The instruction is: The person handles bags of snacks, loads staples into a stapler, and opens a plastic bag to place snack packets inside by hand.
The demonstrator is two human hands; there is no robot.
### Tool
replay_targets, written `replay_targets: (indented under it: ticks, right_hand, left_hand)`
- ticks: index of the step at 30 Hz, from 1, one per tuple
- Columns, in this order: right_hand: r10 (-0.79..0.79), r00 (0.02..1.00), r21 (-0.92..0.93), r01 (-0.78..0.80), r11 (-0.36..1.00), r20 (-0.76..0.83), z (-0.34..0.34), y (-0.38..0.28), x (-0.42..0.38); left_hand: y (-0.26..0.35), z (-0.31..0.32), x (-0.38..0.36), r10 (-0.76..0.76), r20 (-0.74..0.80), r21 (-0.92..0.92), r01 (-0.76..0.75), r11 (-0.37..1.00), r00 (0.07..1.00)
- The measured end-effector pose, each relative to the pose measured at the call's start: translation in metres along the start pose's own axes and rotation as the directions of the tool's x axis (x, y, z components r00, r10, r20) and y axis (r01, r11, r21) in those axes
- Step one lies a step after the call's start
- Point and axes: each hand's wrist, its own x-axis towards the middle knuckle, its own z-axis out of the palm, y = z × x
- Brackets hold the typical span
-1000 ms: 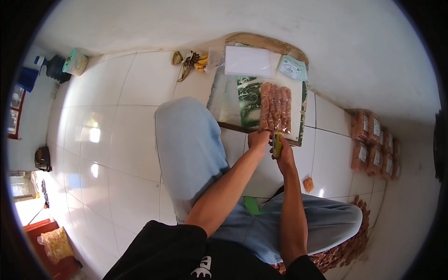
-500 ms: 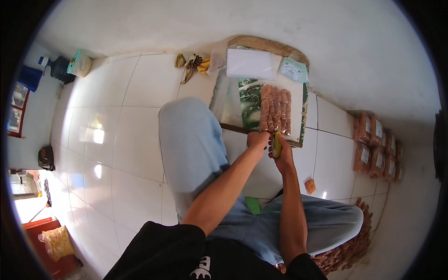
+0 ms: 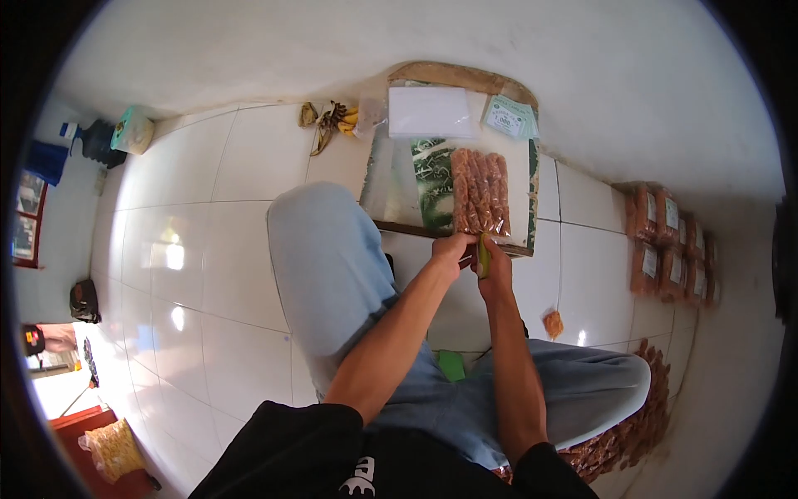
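On the near right of the counter [image 3: 519, 187], your left grip [image 3: 452, 248] seems to pinch the near end of the pack [image 3: 480, 190] while your right [image 3: 497, 270] clasps the green tool [image 3: 485, 254] there, calling for steady alignment.

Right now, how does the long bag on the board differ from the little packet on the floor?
The long bag is far bigger than the little packet. The long bag lies on the board, its near end at the left hand and right hand; the little packet lies on the floor, touched by neither. Both look transparent and filled.
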Motion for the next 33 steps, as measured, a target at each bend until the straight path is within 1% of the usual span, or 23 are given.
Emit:
replay_targets:
  ticks: [1,2,4,6,7,9,11,13,14,16,17,18,19,20,21,22,24,25,26,28,30,32,33]
  right_hand:
    - [-0.008,0.998,0.006,0.009,1.0,-0.068,0.004,0.002,-0.001]
    - [-0.015,0.991,0.01,0.016,1.0,-0.135,0.006,0.002,-0.002]
    - [-0.004,0.987,-0.01,0.002,1.0,-0.16,0.012,-0.008,-0.01]
    - [0.09,0.971,-0.061,-0.106,0.992,-0.222,0.023,-0.021,-0.021]
    - [0.106,0.979,-0.078,-0.121,0.99,-0.176,0.023,-0.025,-0.025]
    - [0.114,0.978,-0.1,-0.133,0.986,-0.175,0.018,-0.026,-0.025]
    - [0.125,0.975,-0.12,-0.148,0.982,-0.182,0.008,-0.024,-0.028]
    - [0.137,0.955,-0.182,-0.189,0.965,-0.263,-0.002,-0.021,-0.032]
    - [0.135,0.955,-0.177,-0.185,0.967,-0.263,-0.006,-0.02,-0.033]
    - [0.003,0.926,-0.188,-0.08,0.979,-0.377,-0.013,-0.02,-0.031]
    - [-0.092,0.927,-0.231,0.006,0.973,-0.364,-0.018,-0.023,-0.029]
    - [-0.095,0.927,-0.226,0.012,0.974,-0.362,-0.027,-0.024,-0.018]
    - [-0.353,0.868,-0.475,0.161,0.865,-0.349,-0.034,-0.022,-0.004]
    - [-0.581,0.768,-0.688,0.269,0.674,-0.268,-0.039,-0.017,0.01]
    - [-0.592,0.768,-0.718,0.267,0.643,-0.245,-0.018,-0.04,-0.007]
    - [-0.595,0.767,-0.712,0.277,0.646,-0.241,-0.019,-0.041,0.002]
    - [-0.732,0.681,-0.947,0.231,0.224,-0.007,-0.022,-0.047,0.021]
    - [-0.678,0.735,-0.977,0.133,0.167,-0.016,-0.014,-0.056,0.018]
    - [-0.682,0.731,-0.974,0.147,0.173,-0.011,-0.01,-0.059,0.02]
    - [-0.667,0.727,-0.986,0.144,-0.084,0.163,-0.009,-0.063,0.025]
    - [-0.643,0.736,-0.974,0.209,-0.081,0.212,-0.01,-0.062,0.033]
    - [-0.711,0.651,-0.962,0.123,-0.245,0.264,-0.004,-0.062,0.033]
    - [-0.676,0.687,-0.964,0.162,-0.212,0.264,0.001,-0.065,0.03]
  left_hand:
    - [0.0,-0.003,0.001,-0.023,0.055,0.001,0.023,1.0,0.998]
    - [-0.001,-0.005,0.002,-0.038,0.055,0.01,0.038,0.999,0.998]
    - [0.006,-0.003,-0.003,-0.086,0.063,0.089,0.081,0.993,0.994]
    - [0.008,0.0,-0.007,-0.06,0.081,0.081,0.053,0.995,0.995]
    - [0.008,-0.001,-0.007,-0.065,0.074,0.097,0.058,0.994,0.995]
    - [0.01,-0.004,-0.006,-0.071,0.064,0.115,0.063,0.991,0.995]
    - [0.01,-0.006,-0.005,-0.045,0.063,0.039,0.042,0.998,0.997]
    - [0.008,-0.008,-0.001,-0.045,0.065,0.017,0.044,0.999,0.997]
    - [0.009,-0.009,0.002,-0.04,0.066,-0.007,0.04,0.999,0.997]
    - [0.008,-0.008,0.001,-0.022,0.059,-0.008,0.023,1.0,0.998]
    - [0.006,-0.008,-0.001,-0.009,0.048,-0.015,0.01,1.0,0.999]
    - [0.008,-0.006,-0.004,-0.003,0.05,-0.011,0.004,1.0,0.999]
    - [0.01,-0.006,-0.009,0.03,0.033,-0.029,-0.029,0.999,0.999]
    - [0.011,-0.007,-0.014,0.063,0.012,-0.046,-0.062,0.997,0.998]
    - [0.008,-0.009,-0.01,0.071,0.009,-0.042,-0.071,0.997,0.997]
    - [0.005,-0.012,-0.003,0.126,0.035,-0.009,-0.126,0.992,0.991]
    - [0.0,-0.015,0.008,0.194,0.063,0.026,-0.196,0.98,0.979]
    - [-0.002,-0.016,0.009,0.204,0.053,0.023,-0.206,0.978,0.977]
    - [-0.002,-0.018,0.01,0.216,0.042,0.019,-0.217,0.976,0.975]
    - [0.002,-0.019,0.003,0.232,0.002,0.027,-0.232,0.972,0.973]
    - [0.006,-0.021,-0.006,0.274,0.004,0.114,-0.273,0.955,0.962]
    - [0.008,-0.024,-0.002,0.288,-0.036,0.117,-0.282,0.952,0.957]
    - [0.014,-0.021,-0.016,0.333,-0.076,0.188,-0.314,0.93,0.94]
